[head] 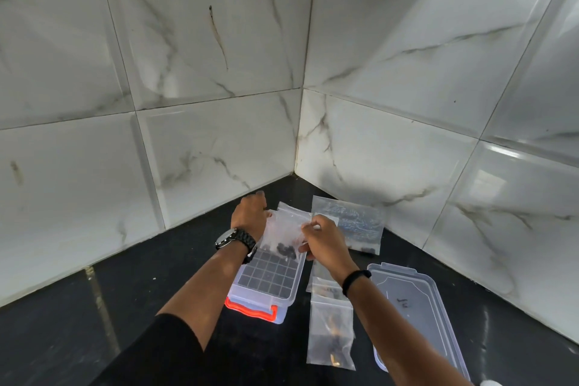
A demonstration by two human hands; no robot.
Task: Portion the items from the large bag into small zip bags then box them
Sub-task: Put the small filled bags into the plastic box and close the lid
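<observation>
Both hands hold a small clear zip bag (282, 235) with dark pieces at its bottom, just above the far end of an open clear plastic box (266, 283) with an orange latch. My left hand (250, 213) grips the bag's left top edge. My right hand (322, 238) pinches its right top edge. A larger clear bag (360, 222) with a few dark pieces lies behind, against the tiled wall. Two small zip bags (330, 326) holding brownish items lie on the black counter to the right of the box.
The box's clear lid (416, 301) lies on the counter at the right, partly under my right forearm. White marble-look tiled walls meet in a corner (297, 166) just behind the work spot. The black counter (94, 323) stretches to the left.
</observation>
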